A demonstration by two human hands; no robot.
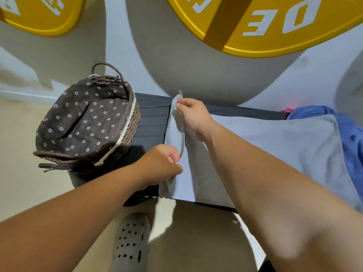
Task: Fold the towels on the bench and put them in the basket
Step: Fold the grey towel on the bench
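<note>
left hand pinches grey towel near corner | right hand pinches far corner | on bench

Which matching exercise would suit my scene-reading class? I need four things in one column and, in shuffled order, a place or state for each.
1. grey towel
2. basket
3. blue cloth
4. right hand

A. heaped at the right edge of view
B. pinches the towel's far left corner
C. spread on the bench, left edge lifted
D. left of the towel, lined with flowered fabric

Pairs: 1-C, 2-D, 3-A, 4-B.
</note>
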